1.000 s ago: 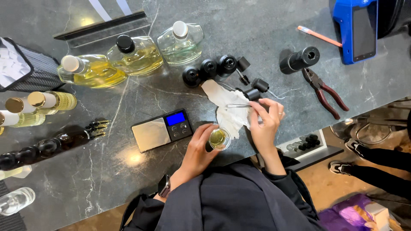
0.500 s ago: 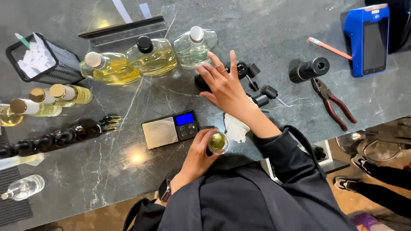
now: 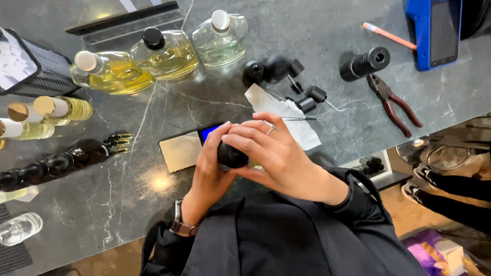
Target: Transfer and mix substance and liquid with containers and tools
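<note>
Black and rounded, a cap (image 3: 231, 155) sits between both hands just above the counter's (image 3: 153, 225) near edge, beside a small scale (image 3: 186, 148). The right hand (image 3: 273, 156) arches over it, fingers curled and pinching. The left hand (image 3: 209, 163) wraps closed underneath it.

Two hands meet near the front edge of the table: the left hand (image 3: 209, 158) and the right hand (image 3: 271, 153), with one black round cap (image 3: 231, 156) between them.

Three large flat bottles stand toward the far edge: two with yellow liquid (image 3: 110, 74) (image 3: 163, 53), one nearly clear (image 3: 221, 38).

Two small gold-capped bottles (image 3: 61, 108) (image 3: 23, 128) lie at the left edge.

One pocket scale (image 3: 186, 148), one white tissue (image 3: 286, 115), one pair of pliers (image 3: 394, 102), one black cylinder (image 3: 364, 64), one orange pencil (image 3: 386, 35) and one blue handheld device (image 3: 434, 30) are there too.

Loose black caps (image 3: 276, 69) cluster mid-table, roughly five; the exact number is hard to tell.
</note>
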